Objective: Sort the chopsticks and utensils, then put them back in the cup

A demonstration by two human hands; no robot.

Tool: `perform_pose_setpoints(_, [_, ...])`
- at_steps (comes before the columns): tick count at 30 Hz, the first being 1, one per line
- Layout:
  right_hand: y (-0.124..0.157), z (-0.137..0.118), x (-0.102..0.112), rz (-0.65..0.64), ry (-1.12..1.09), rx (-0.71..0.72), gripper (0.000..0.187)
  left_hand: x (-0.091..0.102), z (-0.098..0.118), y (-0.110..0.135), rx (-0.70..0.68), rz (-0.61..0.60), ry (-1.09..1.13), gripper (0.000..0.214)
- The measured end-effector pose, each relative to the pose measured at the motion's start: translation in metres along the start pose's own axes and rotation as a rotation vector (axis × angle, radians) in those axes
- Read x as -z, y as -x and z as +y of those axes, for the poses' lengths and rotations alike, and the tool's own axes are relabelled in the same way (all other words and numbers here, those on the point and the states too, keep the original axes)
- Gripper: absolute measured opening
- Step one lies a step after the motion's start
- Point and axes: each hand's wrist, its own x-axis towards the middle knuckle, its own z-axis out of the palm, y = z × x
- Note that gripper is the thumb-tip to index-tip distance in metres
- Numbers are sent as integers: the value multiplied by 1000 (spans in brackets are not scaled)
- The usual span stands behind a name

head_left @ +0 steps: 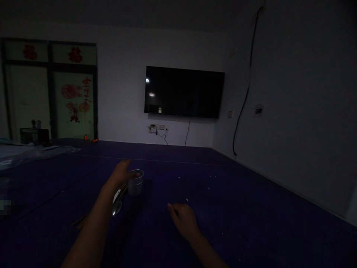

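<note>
My left hand [122, 174] reaches to a cylindrical metal canister [135, 188] standing upright on the dark blue surface. Its fingers are spread, and one digit overlaps the canister's rim; whether it touches is hard to tell. Beneath my left forearm lie a shiny metal spoon [117, 208] and a bundle of thin sticks that look like chopsticks [80, 222], partly hidden by the arm. To the right, my right hand [183, 220] is low over the surface with its fingers curled in, and nothing shows in it.
Small white scraps [186, 199] dot the dark blue surface [167, 245]. Clear plastic sheeting [41, 152] lies at the left, with a dark box [35, 136] behind it. Small orange objects [86, 137] lie near the door. A television [184, 92] hangs on the far wall.
</note>
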Motion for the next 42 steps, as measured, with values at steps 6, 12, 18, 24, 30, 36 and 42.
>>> perform_pose_setpoints(6, [6, 21, 29, 189, 22, -158, 57, 4, 63, 35, -253, 491, 236, 32])
perform_pose_setpoints(12, [20, 35, 35, 180, 187, -273, 54, -86, 63, 113, -538, 257, -166, 45])
perform_pose_setpoints(18, [24, 40, 31, 74, 223, -260, 57, -110, 41, 141, -447, -132, -360, 45])
perform_pose_setpoints(24, [23, 41, 29, 57, 186, -260, 55, -70, 25, 108, -94, -15, -441, 33])
perform_pose_setpoints(30, [23, 40, 25, 16, 170, -229, 56, -33, -24, 87, 194, 179, -621, 32])
perform_pose_setpoints(36, [23, 44, 23, -14, 158, -210, 57, -24, -68, 75, 475, -36, -420, 25])
perform_pose_setpoints(42, [23, 46, 21, -46, 149, -189, 58, -27, -86, 65, 509, -83, -287, 23])
